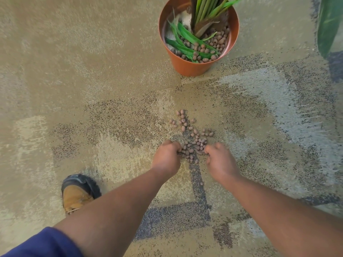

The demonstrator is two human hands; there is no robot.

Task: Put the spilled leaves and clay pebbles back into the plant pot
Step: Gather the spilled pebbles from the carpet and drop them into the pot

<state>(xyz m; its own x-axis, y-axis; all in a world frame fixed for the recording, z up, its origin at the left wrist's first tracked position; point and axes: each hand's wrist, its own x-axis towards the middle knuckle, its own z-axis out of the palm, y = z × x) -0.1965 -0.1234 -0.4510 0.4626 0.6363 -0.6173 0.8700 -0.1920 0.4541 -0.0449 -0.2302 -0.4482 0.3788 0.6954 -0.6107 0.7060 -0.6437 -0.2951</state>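
1. Warm, even light fills the floor; the carpet (92,71) reads bright, no glare anywhere.
2. Shadows are faint, just a soft dark patch near the orange pot (187,65).
3. Both hands look smeared with motion blur, left hand (167,156) and right hand (220,160).
4. Edges bow outward, wide-angle stretch, and the big leaf (328,25) at top right goes soft.

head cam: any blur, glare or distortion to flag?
Head view: both hands, left hand and right hand, slightly motion-soft; spilled pebbles and plant pot sharp; wide-angle bending toward the edges; even light, no glare.
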